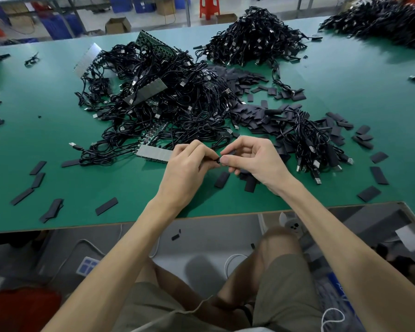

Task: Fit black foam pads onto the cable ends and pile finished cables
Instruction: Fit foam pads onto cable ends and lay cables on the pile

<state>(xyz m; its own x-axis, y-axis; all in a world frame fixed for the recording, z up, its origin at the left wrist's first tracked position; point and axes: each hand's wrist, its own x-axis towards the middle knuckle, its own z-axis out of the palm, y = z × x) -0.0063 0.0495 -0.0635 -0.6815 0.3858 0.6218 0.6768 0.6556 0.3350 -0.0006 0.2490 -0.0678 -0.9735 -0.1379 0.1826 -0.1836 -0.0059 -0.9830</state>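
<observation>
Green desk [130,183], near edge: left hand [189,164] pinches cable end [218,160], right hand [256,161] pinches foam pad [229,153]; misaligned push likely seats pad crooked or drops it.

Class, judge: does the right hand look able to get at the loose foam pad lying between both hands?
Likely yes: the foam pad lies uncovered just below the right hand, nothing between. But that hand is busy pinching a black piece.

A broad green tabletop [345,75] fills the middle under even, bright light. Beyond its far edge lies a pale floor [151,20] with an open cardboard box [117,25], a red stool [209,7] and what look like blue crates [58,27], somewhat blurred.
</observation>
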